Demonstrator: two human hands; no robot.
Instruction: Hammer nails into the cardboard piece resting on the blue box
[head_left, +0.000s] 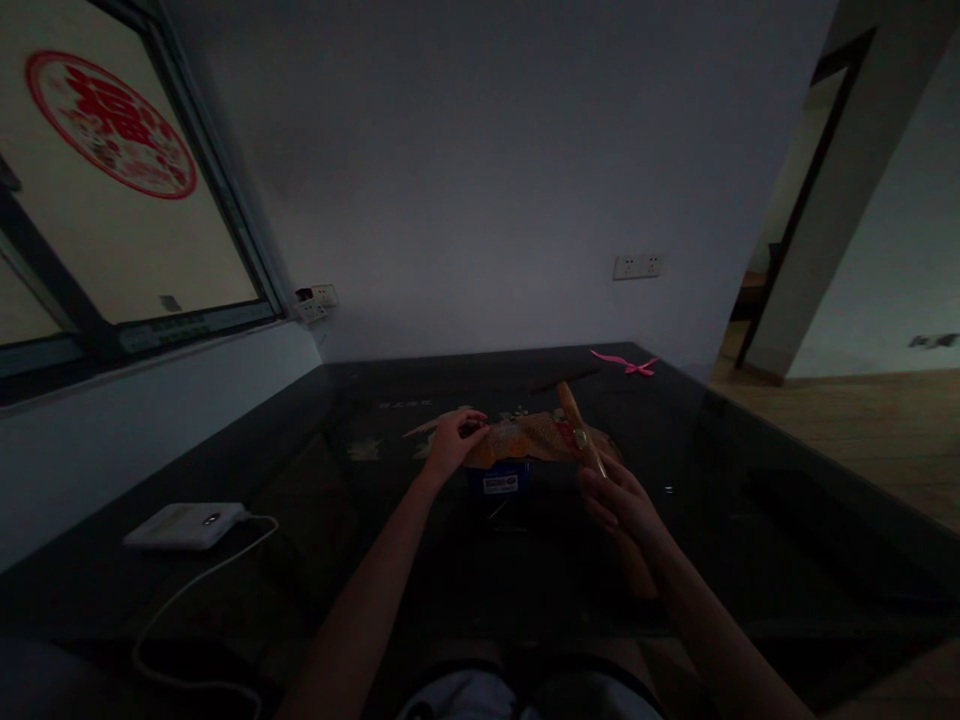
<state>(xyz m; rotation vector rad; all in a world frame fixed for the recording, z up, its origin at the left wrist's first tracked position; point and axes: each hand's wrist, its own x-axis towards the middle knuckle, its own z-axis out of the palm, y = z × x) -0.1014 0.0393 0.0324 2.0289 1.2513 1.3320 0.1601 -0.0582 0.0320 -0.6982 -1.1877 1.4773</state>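
Observation:
An orange-brown piece with a scale-like pattern (pixel 525 438) lies across a small blue box (pixel 499 482) with a white label; I cannot tell its kind. At its left end is my left hand (pixel 454 442), with fingers curled and the thumb against its edge. My right hand (pixel 619 495) is closed round a long brown wooden-looking tool (pixel 571 408) with a shiny metal spot. This tool stands tilted, its upper end in front of the patterned piece's right end. Dim light hides the finer detail.
The dark glossy table (pixel 315 590) meets the wall. A pink ribbon (pixel 634 368) and a thin dark stick (pixel 566 380) lie behind my hands. Left is a white power bank (pixel 184 526) with a cable (pixel 202 578); right, a dark flat object (pixel 832 530).

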